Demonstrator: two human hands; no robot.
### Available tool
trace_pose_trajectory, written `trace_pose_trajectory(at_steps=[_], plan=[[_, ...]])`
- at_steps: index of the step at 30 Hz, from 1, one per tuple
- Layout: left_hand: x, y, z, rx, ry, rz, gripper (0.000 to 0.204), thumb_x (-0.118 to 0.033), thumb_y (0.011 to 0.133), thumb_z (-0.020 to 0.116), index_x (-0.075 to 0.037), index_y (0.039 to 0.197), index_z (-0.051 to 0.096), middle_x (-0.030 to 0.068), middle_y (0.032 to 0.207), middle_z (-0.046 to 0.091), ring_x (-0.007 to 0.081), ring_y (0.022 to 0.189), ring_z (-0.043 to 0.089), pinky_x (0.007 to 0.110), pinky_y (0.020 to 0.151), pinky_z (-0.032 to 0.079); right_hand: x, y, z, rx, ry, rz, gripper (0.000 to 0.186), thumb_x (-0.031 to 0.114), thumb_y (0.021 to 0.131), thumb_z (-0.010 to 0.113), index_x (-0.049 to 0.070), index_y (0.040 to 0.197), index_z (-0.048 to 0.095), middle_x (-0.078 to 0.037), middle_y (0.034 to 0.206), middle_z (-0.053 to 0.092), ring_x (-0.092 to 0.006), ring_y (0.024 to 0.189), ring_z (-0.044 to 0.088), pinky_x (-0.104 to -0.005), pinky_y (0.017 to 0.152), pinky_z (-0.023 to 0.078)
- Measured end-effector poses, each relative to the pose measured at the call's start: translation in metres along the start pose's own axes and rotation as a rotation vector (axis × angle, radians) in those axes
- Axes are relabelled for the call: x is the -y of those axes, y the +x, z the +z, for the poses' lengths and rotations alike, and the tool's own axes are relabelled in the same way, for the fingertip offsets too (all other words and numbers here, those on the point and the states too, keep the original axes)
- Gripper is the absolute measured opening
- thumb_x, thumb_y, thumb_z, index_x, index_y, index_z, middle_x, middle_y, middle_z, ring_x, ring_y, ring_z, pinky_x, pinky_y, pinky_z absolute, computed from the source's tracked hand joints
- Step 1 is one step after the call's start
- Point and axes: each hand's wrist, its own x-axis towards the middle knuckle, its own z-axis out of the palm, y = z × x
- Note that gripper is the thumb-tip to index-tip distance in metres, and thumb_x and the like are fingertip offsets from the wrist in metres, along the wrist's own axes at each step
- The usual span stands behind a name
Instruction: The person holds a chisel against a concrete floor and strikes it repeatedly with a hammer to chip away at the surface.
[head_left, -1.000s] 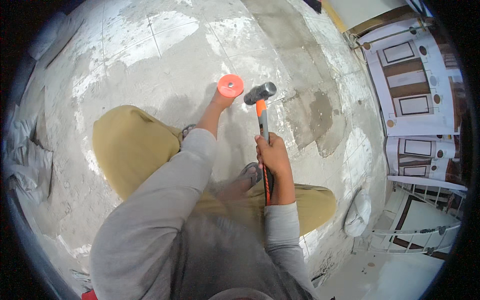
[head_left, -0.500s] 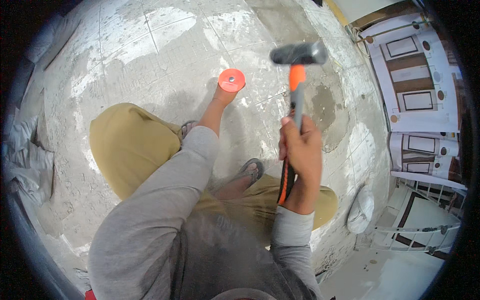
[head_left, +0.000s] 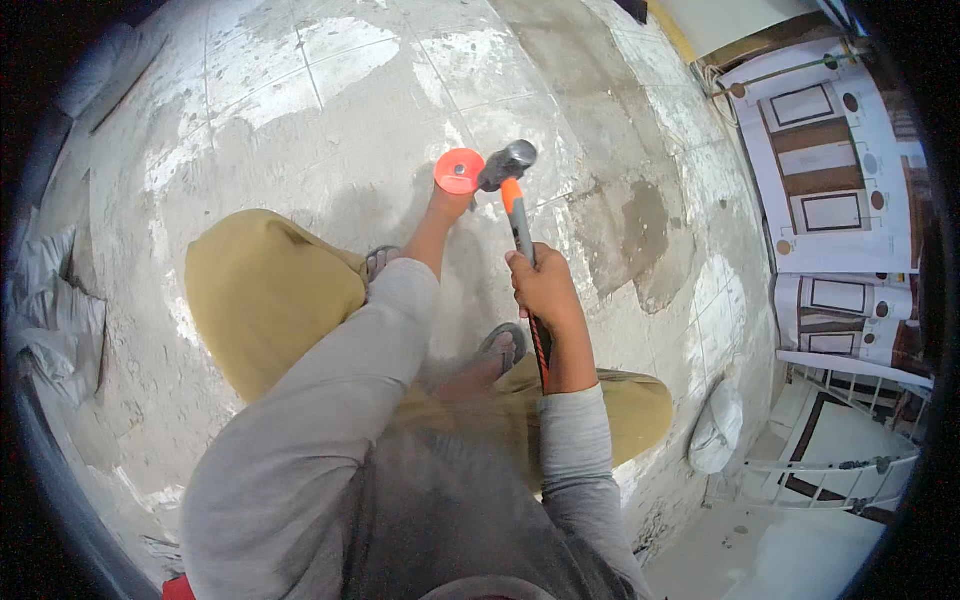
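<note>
My left hand [head_left: 449,205] is closed under a round orange-red hand guard [head_left: 458,181] with a metal striking end at its middle, apparently a chisel, held upright over the floor; its lower part is mostly hidden. My right hand [head_left: 545,290] grips a hammer [head_left: 520,228] by its grey, black and orange handle. The dark steel head is just right of the guard; whether they touch I cannot tell. I squat in khaki trousers, with sandaled feet below my hands.
The worn tiled floor [head_left: 350,120] has white, grey and damp patches. Printed sheets [head_left: 815,200] with panel pictures line the right side, above a metal ladder [head_left: 820,470]. A white sack [head_left: 715,430] lies on the right, crumpled sheeting [head_left: 60,330] on the left.
My right hand swung the hammer up and right half a second ago; it is now lowered back beside the orange guard. My left hand moved only slightly.
</note>
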Motion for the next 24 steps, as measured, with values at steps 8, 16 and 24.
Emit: trace_pose_trajectory(at_steps=[8, 16, 24], plan=[[-0.007, 0.012, 0.015, -0.010, -0.028, -0.126, 0.034, -0.026, 0.078, 0.075, -0.005, 0.101, 0.061, 0.0035, 0.092, 0.061, 0.0164, 0.087, 0.057, 0.034, 0.077, 0.047, 0.015, -0.038, -0.033, -0.141, 0.216, 0.043, 0.025, 0.021, 0.090, 0.057, -0.003, 0.085, 0.053, -0.003, 0.057, 0.050, -0.0119, 0.042, 0.048, -0.0288, 0.037, 0.039], [-0.034, 0.013, 0.019, 0.129, 0.065, -0.115, 0.043, -0.029, 0.075, 0.078, -0.004, 0.106, 0.061, 0.0075, 0.104, 0.063, 0.0199, 0.099, 0.057, 0.036, 0.087, 0.046, 0.101, -0.066, -0.069, -0.276, 0.380, -0.259, 0.018, 0.019, 0.090, 0.059, 0.002, 0.086, 0.054, 0.000, 0.056, 0.050, -0.0054, 0.043, 0.044, -0.0220, 0.037, 0.033], [-0.037, 0.025, 0.035, 0.316, 0.073, -0.035, 0.037, -0.023, 0.077, 0.075, -0.006, 0.107, 0.061, 0.0078, 0.104, 0.064, 0.0204, 0.098, 0.059, 0.035, 0.086, 0.047, 0.014, 0.019, -0.035, -0.327, -0.321, -0.410, 0.029, 0.023, 0.090, 0.056, -0.006, 0.086, 0.051, -0.019, 0.068, 0.056, -0.0269, 0.064, 0.062, -0.0430, 0.060, 0.049]])
